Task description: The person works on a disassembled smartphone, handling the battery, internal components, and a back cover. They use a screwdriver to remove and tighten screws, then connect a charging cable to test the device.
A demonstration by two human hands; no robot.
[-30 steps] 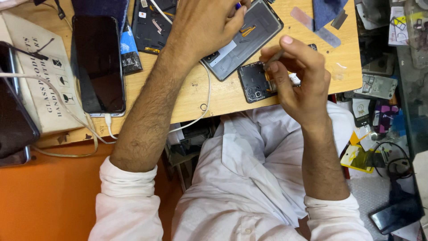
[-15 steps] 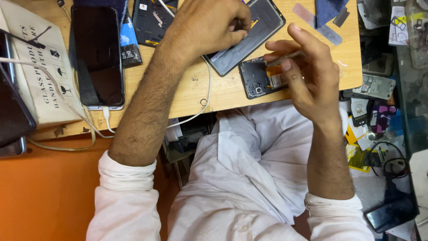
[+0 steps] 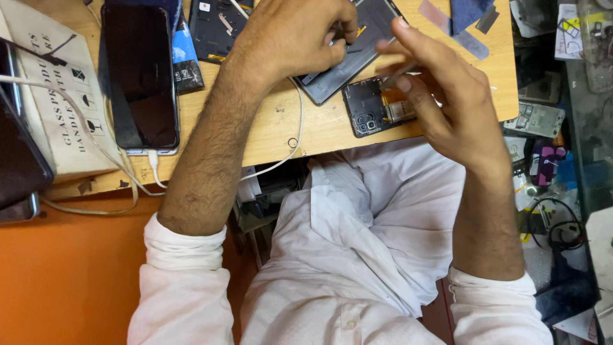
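Here, both hands: left hand (image 3: pixel 300 38) clenched on grey phone frame (image 3: pixel 357 48); right hand (image 3: pixel 447 96) pinches a thin tool (image 3: pixel 397 75).

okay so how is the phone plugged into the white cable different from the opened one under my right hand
The plugged-in phone is whole, with a dark glass face up; the opened phone shows bare inner parts and camera holes. The plugged-in phone has a white cable at its near end and no hand on it; the opened phone lies partly under the right hand, which holds a thin tool. The left hand touches neither. Both lie flat on the wooden table.
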